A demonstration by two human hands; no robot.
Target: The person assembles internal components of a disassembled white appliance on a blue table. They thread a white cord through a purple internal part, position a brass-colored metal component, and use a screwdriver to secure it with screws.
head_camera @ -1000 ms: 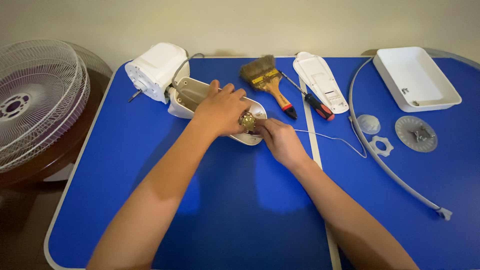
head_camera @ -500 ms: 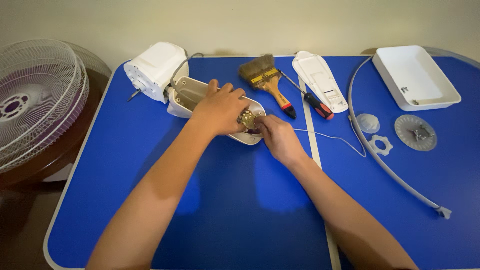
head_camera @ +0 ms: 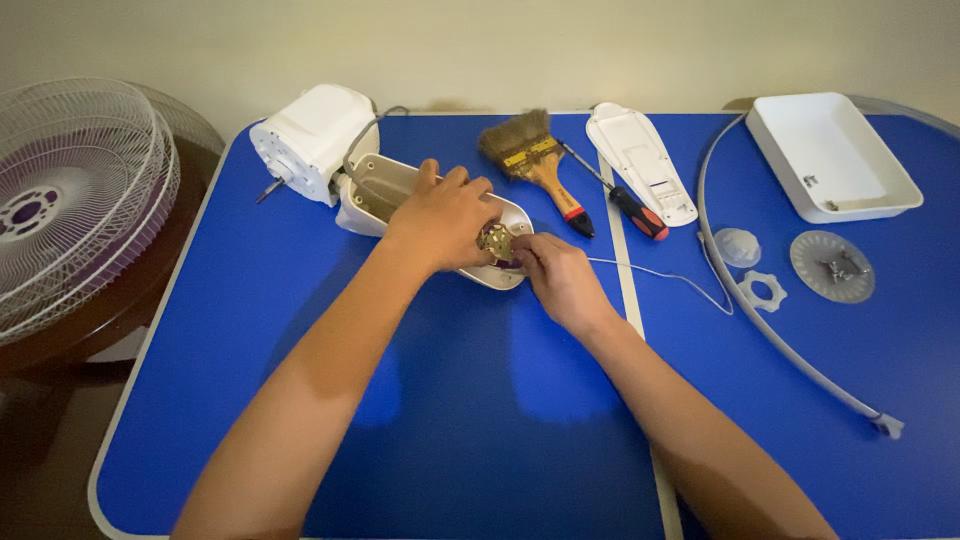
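Left hand clamps cream plastic fan housing steady on blue counter; right hand fingers pinch small brass-coloured round part inside.

Left hand cupped, right hand pinching.

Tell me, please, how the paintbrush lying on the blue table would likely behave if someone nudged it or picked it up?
The paintbrush lies flat with a broad head, so it would probably slide rather than roll. Its bristles look splayed and soft, so they would likely bend under a push. The handle looks rigid and slim, probably light to lift.
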